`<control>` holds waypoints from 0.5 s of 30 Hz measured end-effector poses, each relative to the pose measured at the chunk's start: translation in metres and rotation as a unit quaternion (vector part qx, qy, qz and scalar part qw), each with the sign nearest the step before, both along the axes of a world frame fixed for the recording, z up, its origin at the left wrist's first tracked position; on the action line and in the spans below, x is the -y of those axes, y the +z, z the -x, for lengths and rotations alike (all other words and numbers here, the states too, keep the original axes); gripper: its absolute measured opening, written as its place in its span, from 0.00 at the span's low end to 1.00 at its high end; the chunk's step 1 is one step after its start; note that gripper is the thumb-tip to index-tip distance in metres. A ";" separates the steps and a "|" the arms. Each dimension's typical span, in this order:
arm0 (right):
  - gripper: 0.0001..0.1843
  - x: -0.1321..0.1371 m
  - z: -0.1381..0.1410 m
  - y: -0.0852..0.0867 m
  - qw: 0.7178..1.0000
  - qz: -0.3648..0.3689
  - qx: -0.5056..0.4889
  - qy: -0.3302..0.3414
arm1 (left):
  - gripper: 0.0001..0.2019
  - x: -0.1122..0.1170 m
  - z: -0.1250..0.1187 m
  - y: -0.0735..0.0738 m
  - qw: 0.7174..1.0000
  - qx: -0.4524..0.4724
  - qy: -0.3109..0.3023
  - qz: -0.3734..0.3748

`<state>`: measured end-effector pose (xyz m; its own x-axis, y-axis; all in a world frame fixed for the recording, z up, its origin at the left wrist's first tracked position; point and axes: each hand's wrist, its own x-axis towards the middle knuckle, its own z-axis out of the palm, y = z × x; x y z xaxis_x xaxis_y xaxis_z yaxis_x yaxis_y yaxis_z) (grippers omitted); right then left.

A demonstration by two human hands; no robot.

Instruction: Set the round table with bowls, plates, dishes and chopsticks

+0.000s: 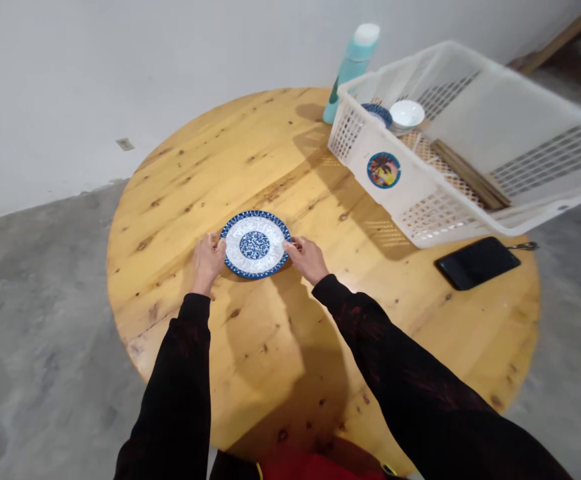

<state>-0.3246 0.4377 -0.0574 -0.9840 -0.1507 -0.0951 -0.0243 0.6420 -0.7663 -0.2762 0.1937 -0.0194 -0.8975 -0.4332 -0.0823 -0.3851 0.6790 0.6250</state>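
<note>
- Plate (254,245): patterned face up at the near-middle of the round table (180,200), between both hands; whether its underside touches the wood cannot be told
- Left hand (209,263): closed on the plate's left rim, thumb at the edge; fingers below the rim are largely hidden
- Right hand (307,259): closed on the right rim, thumb lying over the edge, opposite the left
- Hazard, tilting: if one hand rises or lets go before the other, the plate may tip and strike the table
- Hazard, slipping: both grips take only the outer rim; a smooth or damp glaze could slide from the thumbs
- Hazard, collision: the basket (420,207) stands well apart to the right; a low sweep that way could knock the plate against its wall, or against the bowl (407,113) inside
- Hazard, snagging: the phone (477,263) lies just beside the basket, where the right sleeve (370,327) could push it if swung outward
- Hazard, toppling: the tall bottle (353,67) could fall if the basket were bumped
</note>
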 end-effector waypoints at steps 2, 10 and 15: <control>0.25 -0.005 -0.005 0.004 1.000 -0.005 -0.026 -0.004 | 0.13 -0.004 -0.008 0.010 0.999 0.018 0.003 0.031; 0.14 0.011 -0.009 0.020 0.995 -0.072 -0.057 -0.024 | 0.15 -0.007 -0.009 0.016 0.998 0.033 0.002 0.048; 0.07 0.020 -0.007 0.037 0.997 -0.051 -0.037 -0.054 | 0.18 -0.003 -0.004 0.021 0.998 -0.038 0.035 -0.048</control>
<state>-0.3176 0.4172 -0.0200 -0.9989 -0.0364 -0.0307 -0.0048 0.7186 -0.6954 -0.2718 0.1969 0.0018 -0.8703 -0.4890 -0.0595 -0.3793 0.5881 0.7144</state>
